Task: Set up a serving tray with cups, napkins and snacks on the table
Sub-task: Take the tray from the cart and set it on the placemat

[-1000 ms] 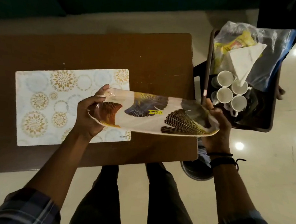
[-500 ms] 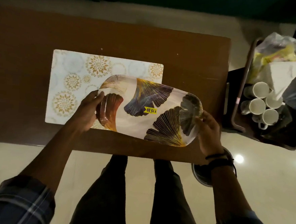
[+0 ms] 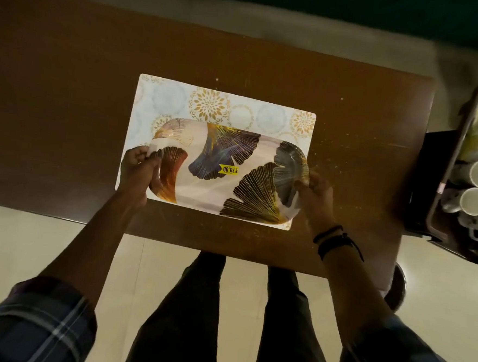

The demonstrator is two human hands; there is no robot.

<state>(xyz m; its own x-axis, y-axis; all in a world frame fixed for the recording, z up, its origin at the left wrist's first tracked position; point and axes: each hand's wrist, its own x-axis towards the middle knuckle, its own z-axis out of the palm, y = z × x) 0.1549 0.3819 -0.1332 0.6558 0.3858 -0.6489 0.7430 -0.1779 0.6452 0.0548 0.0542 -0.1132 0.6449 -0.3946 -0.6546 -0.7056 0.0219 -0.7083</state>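
serving tray [image 3: 227, 166], leaf-patterned, over the placemat [image 3: 223, 106] at table [image 3: 69, 84] centre; whether it rests flat cannot be told. left hand [image 3: 136, 171] curls closed on the tray's 9 o'clock rim, right hand [image 3: 313, 194] on its 3 o'clock rim. the mat's far edge shows at 12 o'clock. bare tabletop lies open at 9 and 12 o'clock. cups [image 3: 475, 201] sit in a dark crate [image 3: 440, 195] past the table's 3 o'clock edge.
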